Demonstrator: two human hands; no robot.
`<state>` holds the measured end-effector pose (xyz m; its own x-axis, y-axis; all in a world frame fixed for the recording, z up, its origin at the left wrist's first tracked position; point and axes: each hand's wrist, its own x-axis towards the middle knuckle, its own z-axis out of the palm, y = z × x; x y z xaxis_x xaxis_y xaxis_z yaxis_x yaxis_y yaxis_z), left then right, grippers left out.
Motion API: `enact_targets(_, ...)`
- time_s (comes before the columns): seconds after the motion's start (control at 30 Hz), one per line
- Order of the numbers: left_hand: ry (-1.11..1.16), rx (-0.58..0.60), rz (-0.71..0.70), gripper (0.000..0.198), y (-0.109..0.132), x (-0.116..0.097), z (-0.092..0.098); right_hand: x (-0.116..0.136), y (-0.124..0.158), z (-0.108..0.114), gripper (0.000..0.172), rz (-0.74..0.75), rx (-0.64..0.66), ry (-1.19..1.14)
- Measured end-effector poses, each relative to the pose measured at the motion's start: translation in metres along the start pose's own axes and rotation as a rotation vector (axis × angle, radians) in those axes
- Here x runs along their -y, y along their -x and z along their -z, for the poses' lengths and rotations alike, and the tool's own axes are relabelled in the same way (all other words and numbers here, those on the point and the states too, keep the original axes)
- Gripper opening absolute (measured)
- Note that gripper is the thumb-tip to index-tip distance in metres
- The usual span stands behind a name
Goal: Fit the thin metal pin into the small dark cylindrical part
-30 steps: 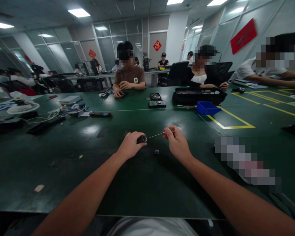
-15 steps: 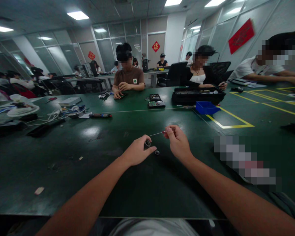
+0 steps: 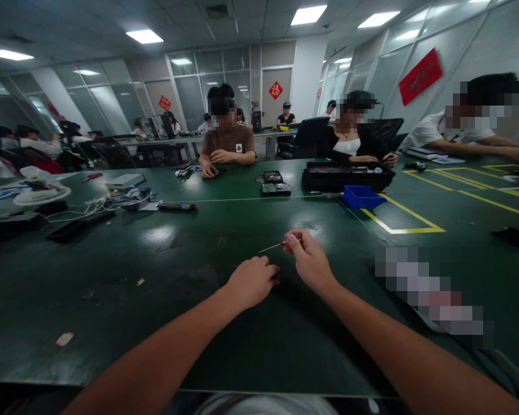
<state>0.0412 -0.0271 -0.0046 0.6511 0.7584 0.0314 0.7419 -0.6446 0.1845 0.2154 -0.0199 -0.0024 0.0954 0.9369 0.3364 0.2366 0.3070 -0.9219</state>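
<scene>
The work looks to be midway, as far as can be judged: the right hand [image 3: 309, 256] grips a thin-shafted tool [image 3: 271, 247] by its reddish handle, fingers closed round it, the shaft aimed between eight and nine o'clock, and no part shows at its tip, so no driving or prying is in progress. The left hand [image 3: 251, 282], palm down and low over the green table [image 3: 225, 357], lies at about eight o'clock from the right; its fingers are curled, but whether they grip anything is hidden, so what has been taken apart or fitted cannot be told, nor how much is left. Circuit-board units [image 3: 275, 189] sit at eleven o'clock from the right hand, and a blue tray [image 3: 363, 199] between one and two, both well apart from the hands
</scene>
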Motion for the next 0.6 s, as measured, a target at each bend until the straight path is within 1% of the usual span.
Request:
enact_targets(0.13, 0.073, -0.011, 0.016, 0.023, 0.002, 0.002, 0.004, 0.0, 0.0, 0.0, 0.027, 0.003, 0.009, 0.003)
enact_targets(0.2, 0.177, -0.041, 0.035, 0.021, 0.004, 0.004, 0.006, -0.001, 0.0, 0.0, 0.027, 0.005, 0.005, 0.004)
enact_targets(0.27, 0.323, -0.096, 0.06, 0.02, 0.005, 0.008, 0.009, -0.002, -0.001, 0.001, 0.028, 0.007, 0.003, 0.013)
enact_targets(0.37, 0.559, -0.232, 0.121, 0.02, 0.004, 0.019, 0.013, -0.003, -0.001, 0.001, 0.029, 0.012, 0.006, 0.028)
enact_targets(0.47, 0.818, -0.386, 0.222, 0.021, 0.002, 0.037, 0.018, -0.003, -0.001, 0.0, 0.028, 0.009, 0.011, 0.023)
enact_targets(0.6, 1.168, -0.584, 0.356, 0.015, 0.005, 0.061, 0.032, -0.002, -0.001, 0.001, 0.027, 0.005, 0.016, 0.02)
